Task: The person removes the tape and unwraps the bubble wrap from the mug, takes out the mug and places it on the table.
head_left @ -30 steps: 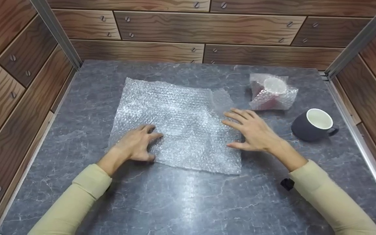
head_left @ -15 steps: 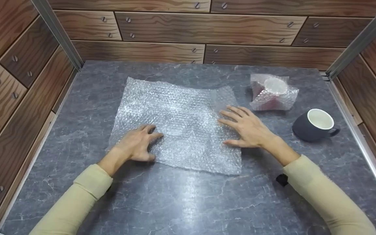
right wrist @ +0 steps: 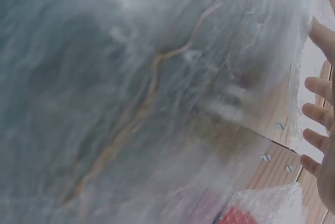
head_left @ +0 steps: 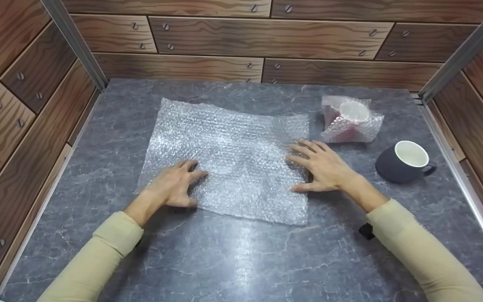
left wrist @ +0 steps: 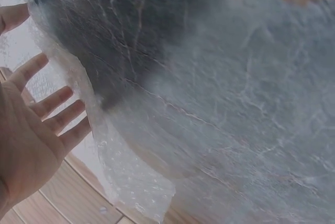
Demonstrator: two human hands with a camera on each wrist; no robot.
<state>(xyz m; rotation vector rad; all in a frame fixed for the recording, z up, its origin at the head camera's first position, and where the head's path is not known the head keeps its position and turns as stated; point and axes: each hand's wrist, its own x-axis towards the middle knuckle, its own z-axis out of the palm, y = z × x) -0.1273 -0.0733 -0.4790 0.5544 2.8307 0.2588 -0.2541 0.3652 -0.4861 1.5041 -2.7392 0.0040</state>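
A sheet of clear bubble wrap (head_left: 233,155) lies spread over the middle of the grey marbled table. On its left front part rests my left hand (head_left: 173,184), fingers spread and fingertips on the wrap. My right hand (head_left: 323,167) touches the right edge with fingers spread. The left wrist view shows the left fingers (left wrist: 68,116) along the wrap's edge (left wrist: 131,182). In the right wrist view, the right hand (right wrist: 324,124) shows at the far right, fingers apart.
A reddish object in bubble wrap (head_left: 352,119) stands at the back right, its top a pale round. In front of it is a dark mug (head_left: 405,161) with a white inside, handle to the right. Wood-patterned walls (head_left: 266,37) enclose the table (head_left: 245,260).
The wrap's back right corner, folded in before, now lies out flat to the right. My right hand slid slightly inward, then back out to the right; my left hand barely moved.
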